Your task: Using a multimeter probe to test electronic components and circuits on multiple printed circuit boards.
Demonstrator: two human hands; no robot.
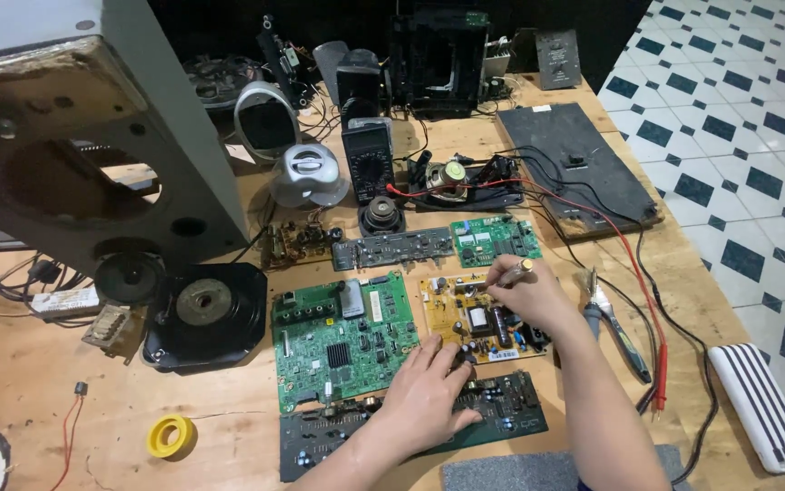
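Landmark: the yellow power board (476,320), lying flat on the wooden worktop (229,427) with all places told from it.
Right hand (531,295): over the board's far edge, fingers closed around a thin metal-tipped tool (493,278) whose tip touches the board.
Left hand (429,393): at the board's near left corner, fingers spread flat, unclamped, resting partly on the dark board (502,414) just nearer.
Slip risk: the tool tip could skid across closely packed parts if the board shifts, since only the left fingers steady it.
Snag risk: the red lead (634,264) runs just right of the board; a forearm could drag it.
Circuit boards: five — yellow, large green (342,336) left, small green (494,238) beyond, grey strip (392,248) beyond-left, dark one.
Pliers (615,329): one, right.
Yellow tape roll (171,435): one, far left.
Multimeter (368,161): one, beyond.
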